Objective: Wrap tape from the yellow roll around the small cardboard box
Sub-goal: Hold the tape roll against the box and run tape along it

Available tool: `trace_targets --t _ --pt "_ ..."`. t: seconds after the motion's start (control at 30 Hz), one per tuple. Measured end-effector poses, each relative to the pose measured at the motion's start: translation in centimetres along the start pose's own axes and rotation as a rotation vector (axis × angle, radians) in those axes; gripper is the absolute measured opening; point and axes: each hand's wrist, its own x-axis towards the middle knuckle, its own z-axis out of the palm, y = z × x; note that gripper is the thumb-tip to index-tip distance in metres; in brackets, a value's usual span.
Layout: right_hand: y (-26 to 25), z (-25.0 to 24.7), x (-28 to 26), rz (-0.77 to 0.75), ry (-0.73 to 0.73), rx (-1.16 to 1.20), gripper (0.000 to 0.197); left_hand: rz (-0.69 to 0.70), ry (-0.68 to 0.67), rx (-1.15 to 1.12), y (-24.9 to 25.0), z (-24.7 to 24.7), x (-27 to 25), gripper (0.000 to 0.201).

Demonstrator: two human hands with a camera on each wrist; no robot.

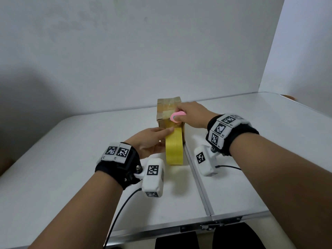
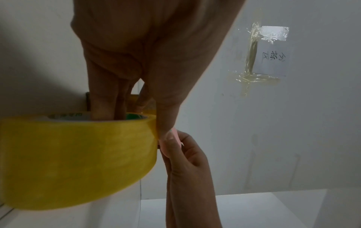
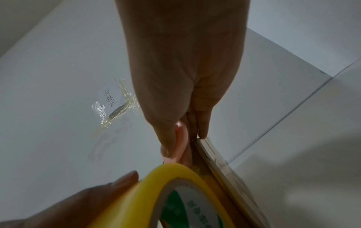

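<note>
The small cardboard box (image 1: 168, 109) stands on end at the middle of the table, with clear tape over its top. The yellow tape roll (image 1: 174, 149) stands on edge right in front of it; a strip runs from the roll up onto the box's near face. My left hand (image 1: 164, 139) grips the roll (image 2: 78, 160), fingers in the core and thumb (image 2: 166, 121) on the outer rim. My right hand (image 1: 179, 115) pinches a small pink cutter (image 1: 177, 116) against the tape at the box's upper near edge. The cutter (image 3: 180, 143) sits just above the roll (image 3: 175, 192), beside the box (image 3: 220, 168).
The white folding table (image 1: 71, 159) has a seam (image 1: 196, 178) running front to back just right of the roll, and a latch (image 1: 209, 227) at the front edge. A white wall stands close behind the box. A taped paper note (image 2: 273, 52) hangs on it.
</note>
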Motion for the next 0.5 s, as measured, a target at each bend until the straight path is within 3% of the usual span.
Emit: trace_targets --t 0.2,0.5 --pt "-0.17 0.29 0.00 0.003 -0.008 0.003 0.025 -0.028 -0.054 0.016 0.09 -0.56 0.28 0.024" --pt "-0.27 -0.17 0.09 -0.017 -0.044 0.039 0.023 -0.050 0.037 0.135 0.54 -0.49 0.89 0.036"
